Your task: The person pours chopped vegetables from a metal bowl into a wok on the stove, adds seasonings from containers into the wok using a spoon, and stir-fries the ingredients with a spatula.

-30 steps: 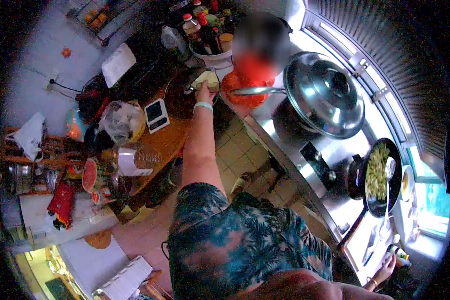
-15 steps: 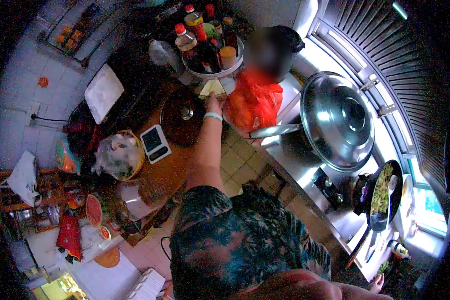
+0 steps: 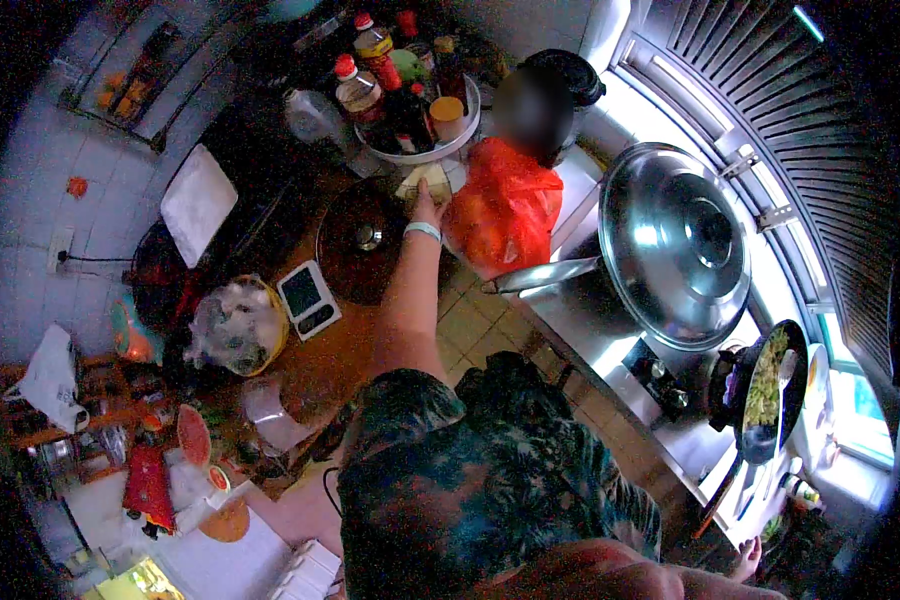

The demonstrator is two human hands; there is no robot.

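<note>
My left hand (image 3: 429, 207), with a light band on its wrist, reaches out over the worktop. Its fingers are closed on a pale yellow folded piece (image 3: 425, 182), whose material I cannot make out. Beside it lies a dark glass lid (image 3: 352, 255) with a round knob, and on the other side sits a red plastic bag (image 3: 510, 205). Just past the hand stands a white round tray (image 3: 410, 157) of sauce bottles. Low at the right edge, my right hand (image 3: 746, 562) hangs with fingers loosely apart, near some green leaves (image 3: 773, 527).
A large lidded steel pot (image 3: 675, 245) and a wok (image 3: 770, 390) of green food with a spatula occupy the stove side. On the wooden counter are a kitchen scale (image 3: 309, 300) and a bag-covered bowl (image 3: 238, 325). Tiled floor (image 3: 480, 330) shows between the counters.
The view has shifted slightly, so the counter items sit a little lower and farther left. My left hand still grips the pale yellow piece. My right hand has turned slightly.
</note>
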